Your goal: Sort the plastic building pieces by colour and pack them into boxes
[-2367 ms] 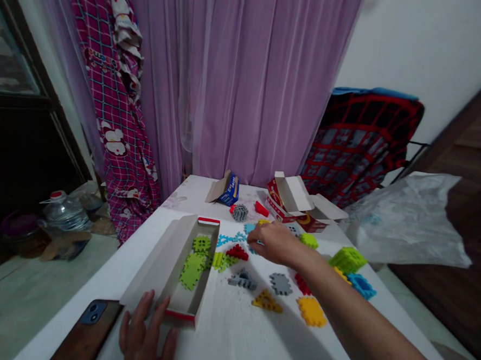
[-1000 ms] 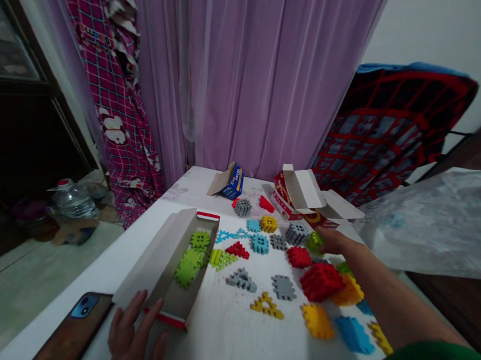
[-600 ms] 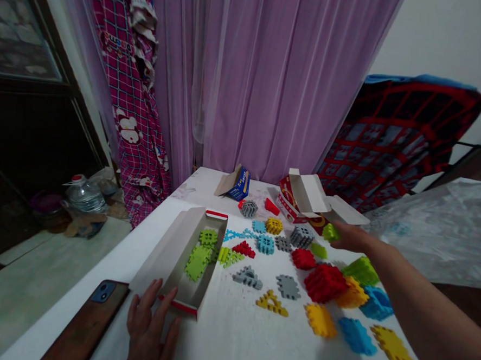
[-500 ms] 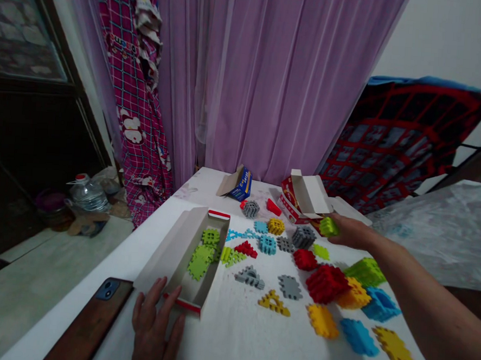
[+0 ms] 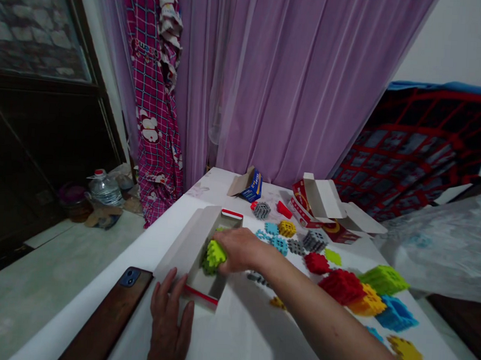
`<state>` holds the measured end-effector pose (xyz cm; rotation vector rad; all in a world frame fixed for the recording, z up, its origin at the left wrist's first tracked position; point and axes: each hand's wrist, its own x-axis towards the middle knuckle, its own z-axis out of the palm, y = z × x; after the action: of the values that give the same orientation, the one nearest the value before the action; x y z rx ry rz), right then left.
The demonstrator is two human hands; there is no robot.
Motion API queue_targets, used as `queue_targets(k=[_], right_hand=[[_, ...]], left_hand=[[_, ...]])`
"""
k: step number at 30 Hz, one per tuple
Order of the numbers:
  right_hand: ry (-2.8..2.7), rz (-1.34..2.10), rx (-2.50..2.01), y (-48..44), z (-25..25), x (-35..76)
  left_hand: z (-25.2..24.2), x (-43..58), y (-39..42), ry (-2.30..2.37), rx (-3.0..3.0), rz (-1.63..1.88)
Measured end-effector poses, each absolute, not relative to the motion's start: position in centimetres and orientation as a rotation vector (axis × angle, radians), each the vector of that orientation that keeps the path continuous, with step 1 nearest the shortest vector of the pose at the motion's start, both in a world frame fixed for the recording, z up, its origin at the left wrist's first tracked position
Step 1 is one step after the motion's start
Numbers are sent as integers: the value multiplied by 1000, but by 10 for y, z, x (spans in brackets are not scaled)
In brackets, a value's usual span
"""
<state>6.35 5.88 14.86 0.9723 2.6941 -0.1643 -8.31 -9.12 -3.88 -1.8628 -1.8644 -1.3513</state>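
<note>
Over the open, shallow box [image 5: 203, 294] with red ends, my right hand [image 5: 240, 249] grips a bright green toy building block [image 5: 216, 254]. Green pieces lying inside the box are mostly hidden under that hand and block. My left hand [image 5: 170, 317] is open, fingers spread, at the box's near left corner by its raised pale lid flap [image 5: 186, 239]. To the right lie loose interlocking blocks: a red block stack [image 5: 342, 286], a green block stack [image 5: 384, 279], a blue block [image 5: 396, 313] and a grey block [image 5: 315, 241]. My right forearm covers several pieces on the table.
A phone [image 5: 108, 316] lies at the table's left edge. Toward the back are a small blue box [image 5: 254, 186] and open red boxes [image 5: 314, 206]. A purple curtain [image 5: 287, 85] hangs behind the table, and clear plastic sheeting [image 5: 444, 247] is on the right.
My right hand has carried the green block leftward from beside the red boxes to the open box. My left hand stays by the box. The view has shifted a little.
</note>
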Motion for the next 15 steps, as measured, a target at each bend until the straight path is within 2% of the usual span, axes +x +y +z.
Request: queue_targets(k=[7, 15], right_hand=[[2554, -191, 956, 52, 129, 40], [2619, -220, 1006, 60, 131, 53]], left_hand=[[-35, -80, -91, -1874, -1831, -1387], [-31, -81, -91, -1887, -1814, -1400]])
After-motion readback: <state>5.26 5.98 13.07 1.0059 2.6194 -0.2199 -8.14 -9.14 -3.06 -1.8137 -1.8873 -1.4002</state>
